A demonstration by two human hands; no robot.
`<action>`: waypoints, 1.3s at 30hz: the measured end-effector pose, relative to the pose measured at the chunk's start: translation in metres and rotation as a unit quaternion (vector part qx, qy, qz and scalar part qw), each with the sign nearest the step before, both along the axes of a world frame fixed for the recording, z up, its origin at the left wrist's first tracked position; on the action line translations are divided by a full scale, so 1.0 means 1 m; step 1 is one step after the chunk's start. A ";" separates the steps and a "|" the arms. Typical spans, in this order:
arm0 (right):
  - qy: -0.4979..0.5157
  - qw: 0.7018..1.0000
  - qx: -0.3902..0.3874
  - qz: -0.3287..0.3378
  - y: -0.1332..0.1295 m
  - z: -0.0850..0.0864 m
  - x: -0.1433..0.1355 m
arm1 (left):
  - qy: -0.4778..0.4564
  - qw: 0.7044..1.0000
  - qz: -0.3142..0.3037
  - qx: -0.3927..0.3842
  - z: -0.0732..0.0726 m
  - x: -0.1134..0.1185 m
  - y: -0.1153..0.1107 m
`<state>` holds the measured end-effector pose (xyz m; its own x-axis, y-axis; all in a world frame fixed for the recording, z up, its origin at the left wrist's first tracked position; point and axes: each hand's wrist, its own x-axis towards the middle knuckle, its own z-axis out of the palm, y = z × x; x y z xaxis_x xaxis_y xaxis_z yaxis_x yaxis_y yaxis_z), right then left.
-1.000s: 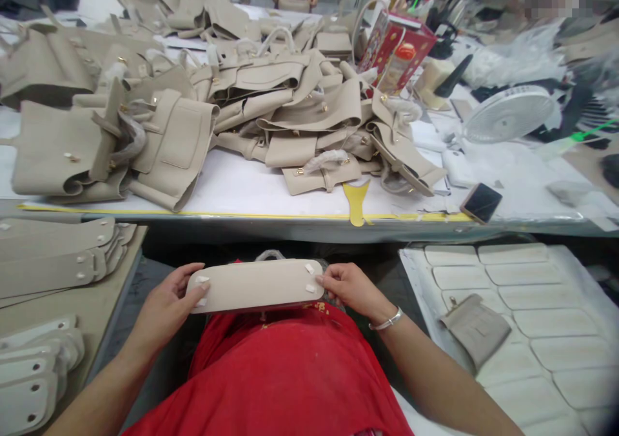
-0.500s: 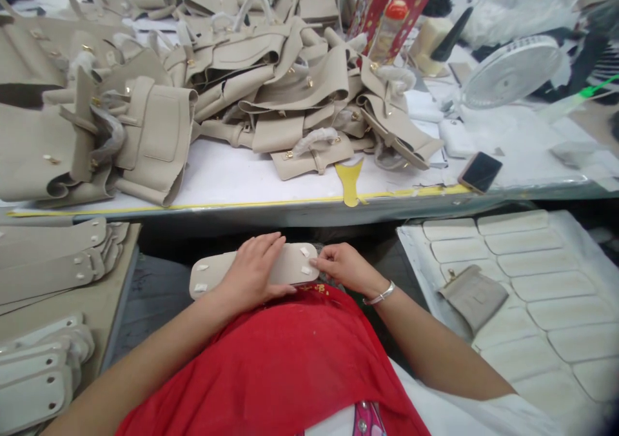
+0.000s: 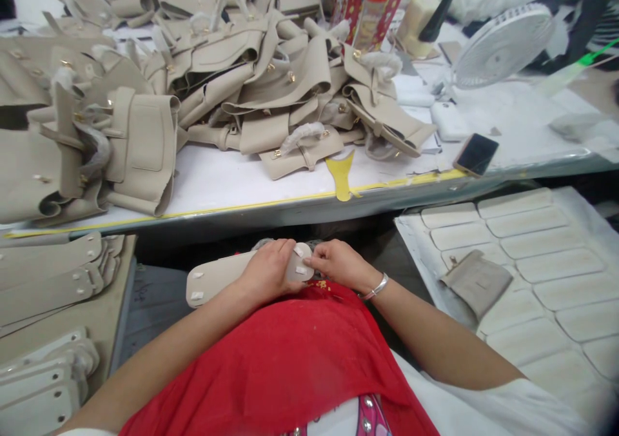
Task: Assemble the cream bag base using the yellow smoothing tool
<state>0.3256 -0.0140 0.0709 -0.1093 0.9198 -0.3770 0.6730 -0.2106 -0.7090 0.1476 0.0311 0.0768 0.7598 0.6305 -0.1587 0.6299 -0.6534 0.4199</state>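
Two hands at the lap: the right hand (image 3: 341, 265) has thumb and bent fingers closed on the right end of a beige panel (image 3: 217, 271); the left hand (image 3: 271, 267) lies across it, and from where I stand I can't tell whether it grips or only presses.
Panel: over the lap, just beyond the red apron (image 3: 285, 346), its middle hidden by the left hand.
White tabs (image 3: 197, 295): four in sight, two at each end, so I'd call that part of this piece done; the right end seems the part being worked.
Left stack (image 3: 48, 255): similar pieces with white tabs, apparently at the same stage.
Holed strips (image 3: 39, 391): near that stack, dark holes at their ends.
Right board (image 3: 573, 207): rows of pale panels (image 3: 556, 262), no tabs that I can make out, with a small leather piece (image 3: 476, 284) on top.
Bench heap (image 3: 285, 94): many beige bag parts, edges loose and open, looking far from finished.
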 end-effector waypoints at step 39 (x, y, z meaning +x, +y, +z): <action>-0.074 0.983 -0.165 -0.001 0.013 0.007 -0.024 | -0.190 0.824 0.480 -0.234 -0.018 -0.197 -0.014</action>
<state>0.3017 -0.0009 0.0775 -0.0284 0.7442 -0.6674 0.7632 -0.4150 -0.4953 -0.0497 0.0166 0.0583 -0.0015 0.9071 -0.4208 0.5266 0.3585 0.7708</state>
